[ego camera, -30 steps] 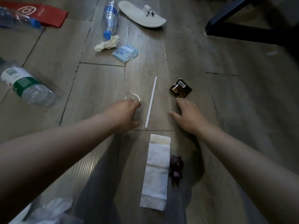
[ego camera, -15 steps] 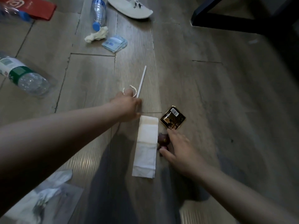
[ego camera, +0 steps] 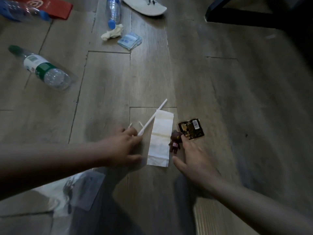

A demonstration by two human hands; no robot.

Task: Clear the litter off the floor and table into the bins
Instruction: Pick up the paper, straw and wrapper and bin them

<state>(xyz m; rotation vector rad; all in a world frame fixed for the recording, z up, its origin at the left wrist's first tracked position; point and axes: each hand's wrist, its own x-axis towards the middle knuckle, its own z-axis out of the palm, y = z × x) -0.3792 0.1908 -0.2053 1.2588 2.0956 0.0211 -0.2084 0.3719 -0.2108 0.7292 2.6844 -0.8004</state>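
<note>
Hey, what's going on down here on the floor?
A person is picking litter off a wooden floor. Their left hand pinches the near end of a white straw that crosses a folded tissue's corner. The right hand, fingers spread, reaches toward a dark wrapper beside a small brown figure. Plastic bottles, a crumpled tissue and a blue packet lie farther off.

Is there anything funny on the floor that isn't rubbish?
A small brown bear figurine lies beside the flat white paper napkin, and a white slipper lies by the clear plastic bottle; neither looks like litter.
</note>
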